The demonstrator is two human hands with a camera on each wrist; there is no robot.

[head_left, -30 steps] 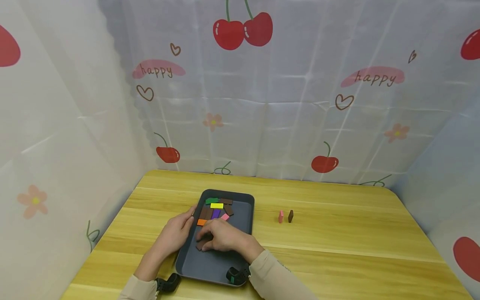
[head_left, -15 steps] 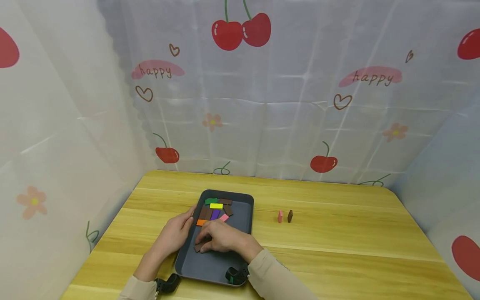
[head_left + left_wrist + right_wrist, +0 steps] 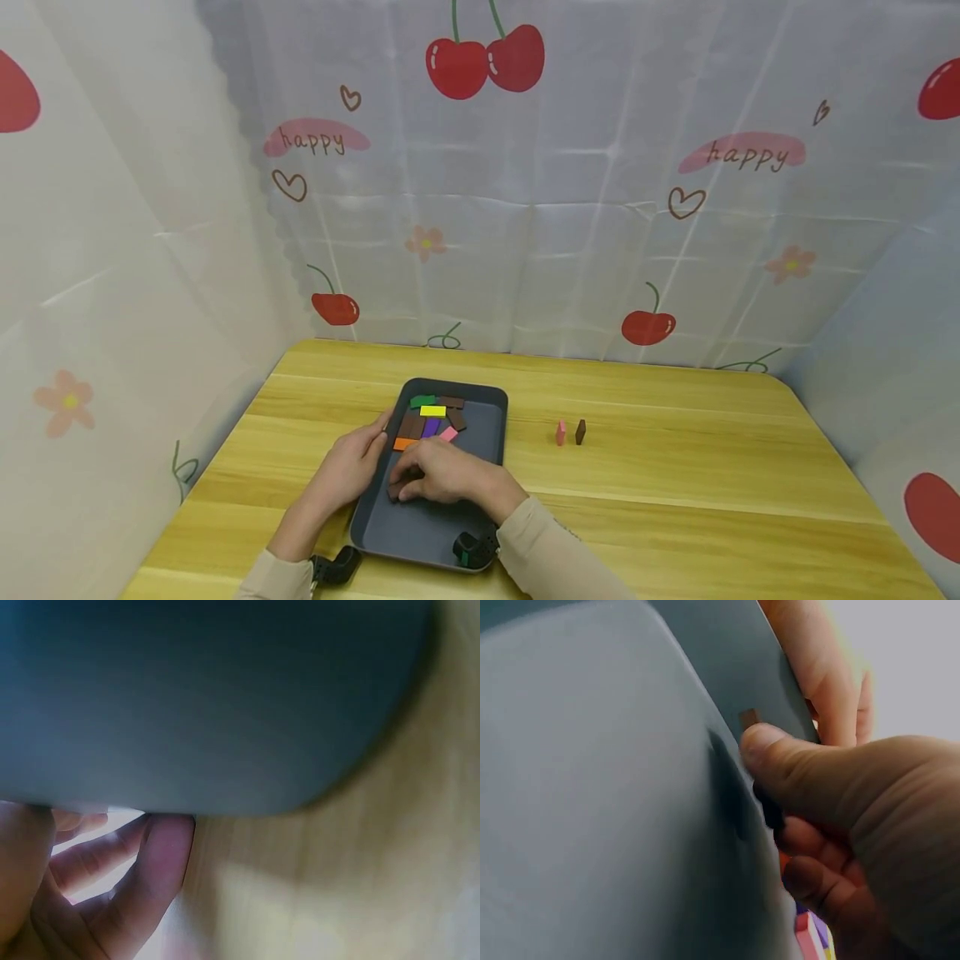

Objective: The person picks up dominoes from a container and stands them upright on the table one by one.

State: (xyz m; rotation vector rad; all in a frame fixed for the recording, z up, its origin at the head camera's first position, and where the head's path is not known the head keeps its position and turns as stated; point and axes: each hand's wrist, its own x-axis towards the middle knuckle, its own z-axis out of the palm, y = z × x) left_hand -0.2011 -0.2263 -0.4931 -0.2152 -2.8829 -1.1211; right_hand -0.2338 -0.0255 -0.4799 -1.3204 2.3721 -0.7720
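Observation:
A dark grey tray [image 3: 427,533] lies on the wooden table, its long side running away from me. My left hand [image 3: 348,467] grips the tray's left rim, thumb along the edge and fingers on the outer side. My right hand [image 3: 446,473] is inside the tray, near its left wall. Between thumb and fingers it pinches a small brown block [image 3: 748,718], mostly hidden by the fingers in the head view. Beyond it lie flat blocks: orange [image 3: 405,445], purple [image 3: 431,428], pink [image 3: 448,434], yellow [image 3: 432,411], green [image 3: 422,402] and several brown ones [image 3: 411,426].
On the table to the right of the tray, a pink block [image 3: 561,432] and a dark brown block [image 3: 581,432] stand on end. A curtain [image 3: 525,250] printed with cherries encloses the table at the back and sides.
The right hand has shifted slightly left with the brown block, which is now closer to the tray's left wall and less visible. The left hand stays on the rim.

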